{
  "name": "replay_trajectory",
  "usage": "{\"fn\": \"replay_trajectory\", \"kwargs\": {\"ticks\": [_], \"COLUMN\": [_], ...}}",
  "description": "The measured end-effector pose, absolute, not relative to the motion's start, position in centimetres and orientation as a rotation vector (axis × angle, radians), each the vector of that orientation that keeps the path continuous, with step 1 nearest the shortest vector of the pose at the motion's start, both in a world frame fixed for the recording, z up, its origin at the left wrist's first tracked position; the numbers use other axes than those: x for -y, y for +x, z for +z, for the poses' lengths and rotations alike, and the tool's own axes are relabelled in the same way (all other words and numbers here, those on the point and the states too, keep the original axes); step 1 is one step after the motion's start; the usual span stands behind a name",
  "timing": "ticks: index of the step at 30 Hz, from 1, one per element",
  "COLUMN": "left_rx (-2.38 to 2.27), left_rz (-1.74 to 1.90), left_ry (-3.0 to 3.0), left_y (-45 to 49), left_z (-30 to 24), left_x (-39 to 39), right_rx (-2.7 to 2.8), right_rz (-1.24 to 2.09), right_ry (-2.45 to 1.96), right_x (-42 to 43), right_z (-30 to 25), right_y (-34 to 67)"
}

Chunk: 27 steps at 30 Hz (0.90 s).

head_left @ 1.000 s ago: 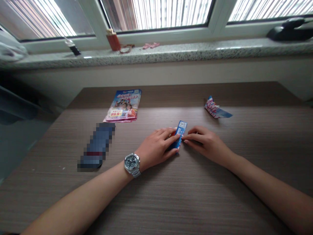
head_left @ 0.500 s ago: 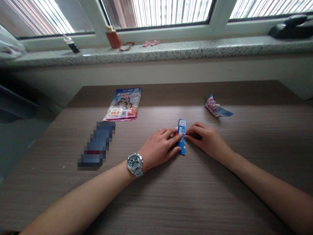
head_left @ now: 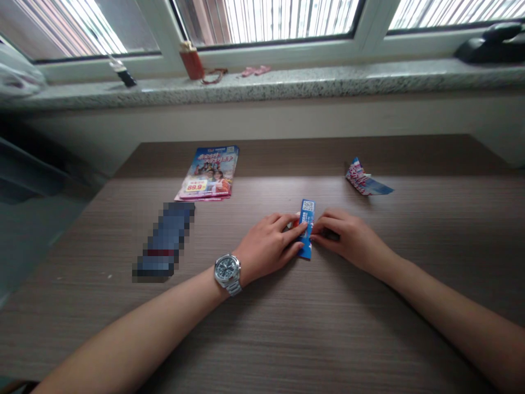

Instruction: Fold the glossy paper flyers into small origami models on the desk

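Observation:
A narrow folded blue leaflet strip [head_left: 307, 219] with a QR code at its far end lies on the wooden table [head_left: 311, 323]. My left hand [head_left: 268, 246], with a steel watch on its wrist, presses its fingers on the strip's left side. From the other side my right hand [head_left: 348, 238] pinches the strip's right edge with curled fingers. Both hands meet over the strip at the middle of the table.
A colourful flyer [head_left: 209, 172] lies at the back left. A folded paper piece [head_left: 365, 180] sits at the back right. A blurred dark oblong object [head_left: 164, 241] lies left of my hands. The stone window sill [head_left: 287, 85] holds a red holder [head_left: 192, 60] and small items.
The strip has turned from slanted to nearly straight, pointing away from me. Both hands have closed in on it slightly and stayed on it.

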<state>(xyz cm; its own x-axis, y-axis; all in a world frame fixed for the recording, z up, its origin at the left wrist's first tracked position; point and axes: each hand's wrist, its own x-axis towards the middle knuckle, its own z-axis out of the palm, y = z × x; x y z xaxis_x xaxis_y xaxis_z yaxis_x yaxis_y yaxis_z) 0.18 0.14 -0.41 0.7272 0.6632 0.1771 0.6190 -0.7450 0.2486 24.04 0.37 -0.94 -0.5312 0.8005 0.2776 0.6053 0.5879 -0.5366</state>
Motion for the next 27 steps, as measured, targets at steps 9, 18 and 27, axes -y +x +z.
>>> {"fn": "replay_trajectory", "kwargs": {"ticks": [9,18,27], "left_rx": [-1.032,-1.039,-1.032], "left_rz": [0.368,0.368,0.360], "left_ry": [2.742,2.738,2.737], "left_y": [0.1,0.1,0.0], "left_z": [-0.4,-0.3,-0.5], "left_x": [-0.1,0.0,-0.1], "right_rx": [2.422,2.534,2.515], "right_rz": [0.562,0.585,0.695], "right_ry": [-1.021,-0.918,-0.864], "right_x": [0.6,0.6,0.9], "right_z": [-1.0,-1.1,-0.9], "right_y": [24.0,24.1,24.4]}}
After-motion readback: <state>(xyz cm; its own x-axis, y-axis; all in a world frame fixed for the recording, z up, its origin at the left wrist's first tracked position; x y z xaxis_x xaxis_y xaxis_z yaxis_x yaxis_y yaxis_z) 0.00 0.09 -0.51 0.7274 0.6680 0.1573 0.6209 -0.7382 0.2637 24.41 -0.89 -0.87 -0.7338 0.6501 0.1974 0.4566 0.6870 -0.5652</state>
